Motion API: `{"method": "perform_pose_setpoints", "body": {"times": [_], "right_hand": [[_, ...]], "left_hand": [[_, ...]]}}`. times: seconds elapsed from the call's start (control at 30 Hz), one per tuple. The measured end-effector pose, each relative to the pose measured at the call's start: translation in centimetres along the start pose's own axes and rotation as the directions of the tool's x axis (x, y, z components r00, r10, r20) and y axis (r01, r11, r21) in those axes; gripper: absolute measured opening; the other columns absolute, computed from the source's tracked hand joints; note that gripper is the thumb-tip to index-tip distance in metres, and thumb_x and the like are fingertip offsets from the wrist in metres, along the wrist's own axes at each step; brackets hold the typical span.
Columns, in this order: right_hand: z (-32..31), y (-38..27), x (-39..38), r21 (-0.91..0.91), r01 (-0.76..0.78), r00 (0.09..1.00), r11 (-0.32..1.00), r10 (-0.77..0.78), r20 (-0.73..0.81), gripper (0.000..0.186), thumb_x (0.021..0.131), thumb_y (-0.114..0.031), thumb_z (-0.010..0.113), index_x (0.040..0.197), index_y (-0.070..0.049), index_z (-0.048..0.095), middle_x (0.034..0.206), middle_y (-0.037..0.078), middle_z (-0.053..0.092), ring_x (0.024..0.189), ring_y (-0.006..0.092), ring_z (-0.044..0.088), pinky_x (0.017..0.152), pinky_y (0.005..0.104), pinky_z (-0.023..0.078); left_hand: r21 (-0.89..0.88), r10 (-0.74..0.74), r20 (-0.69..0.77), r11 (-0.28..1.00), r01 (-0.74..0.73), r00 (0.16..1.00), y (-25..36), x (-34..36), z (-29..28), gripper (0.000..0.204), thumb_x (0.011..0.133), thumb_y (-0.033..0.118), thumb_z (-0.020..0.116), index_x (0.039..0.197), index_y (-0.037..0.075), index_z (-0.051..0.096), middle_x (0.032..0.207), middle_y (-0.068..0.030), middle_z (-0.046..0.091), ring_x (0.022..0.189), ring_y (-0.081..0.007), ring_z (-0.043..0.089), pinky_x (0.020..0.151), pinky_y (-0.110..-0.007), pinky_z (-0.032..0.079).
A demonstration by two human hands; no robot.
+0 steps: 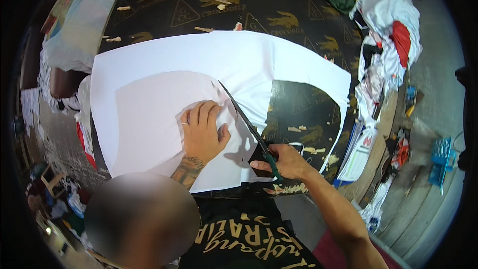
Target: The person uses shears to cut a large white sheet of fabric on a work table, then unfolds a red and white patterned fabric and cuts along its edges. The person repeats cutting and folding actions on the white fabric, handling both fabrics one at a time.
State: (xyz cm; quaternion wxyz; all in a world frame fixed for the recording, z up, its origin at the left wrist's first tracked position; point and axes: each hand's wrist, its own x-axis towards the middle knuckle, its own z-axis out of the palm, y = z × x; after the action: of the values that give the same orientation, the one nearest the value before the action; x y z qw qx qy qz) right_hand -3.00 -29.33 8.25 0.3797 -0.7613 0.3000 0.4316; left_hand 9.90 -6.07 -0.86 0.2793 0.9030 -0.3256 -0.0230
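Observation:
White fabric (244, 50) lies spread on a dark table, with a large curved opening at its right through which the tabletop shows. A greyish-white flat piece (149, 104) with a curved top edge lies over its left part; I cannot tell whether it is paper or cloth. My left hand (203, 127) presses flat on this piece, fingers stretched out, a ring on one. My right hand (286, 162) grips the dark green handles of long scissors (249, 124). Their dark blades point up and left, along the piece's right side, with the tip near its upper curve.
The black table (184, 12) has gold animal prints and chipped patches. Piled white and red cloth (393, 25) lies along the right, above a stack of papers (354, 157). A blue plastic basket (440, 162) stands at the far right. Clear plastic wrapping (79, 35) covers things at the upper left.

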Motion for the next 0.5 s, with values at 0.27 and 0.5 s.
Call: {"method": "perform_pose_setpoints", "body": {"times": [0.27, 0.5], "right_hand": [[-6.8, -1.9, 3.8, -0.240, 0.132, 0.988, 0.962, -0.110, 0.104, 0.075, 0.079, -0.070, 0.091, 0.088, 0.003, 0.074, 0.071, 0.011, 0.063, 0.073, 0.0228, 0.062, 0.074, 0.0424, 0.052], [-13.9, -5.8, 8.3, -0.342, 0.250, 0.950, 0.906, -0.160, 0.269, 0.069, 0.078, -0.066, 0.093, 0.083, 0.000, 0.071, 0.072, 0.007, 0.065, 0.071, 0.0183, 0.061, 0.068, 0.0372, 0.049]], "left_hand": [[0.042, -0.029, 0.038, 0.999, 0.027, 0.999, 0.0, -0.4, 0.4, 0.056, 0.083, 0.029, 0.073, 0.133, 0.007, 0.064, 0.141, -0.0087, 0.059, 0.138, -0.0301, 0.051, 0.114, -0.056, 0.035], [0.050, -0.038, 0.042, 0.998, 0.036, 0.998, 0.1, -0.1, -0.2, 0.052, 0.085, 0.031, 0.072, 0.130, 0.006, 0.066, 0.140, -0.0071, 0.060, 0.139, -0.0254, 0.052, 0.113, -0.052, 0.037]]}}
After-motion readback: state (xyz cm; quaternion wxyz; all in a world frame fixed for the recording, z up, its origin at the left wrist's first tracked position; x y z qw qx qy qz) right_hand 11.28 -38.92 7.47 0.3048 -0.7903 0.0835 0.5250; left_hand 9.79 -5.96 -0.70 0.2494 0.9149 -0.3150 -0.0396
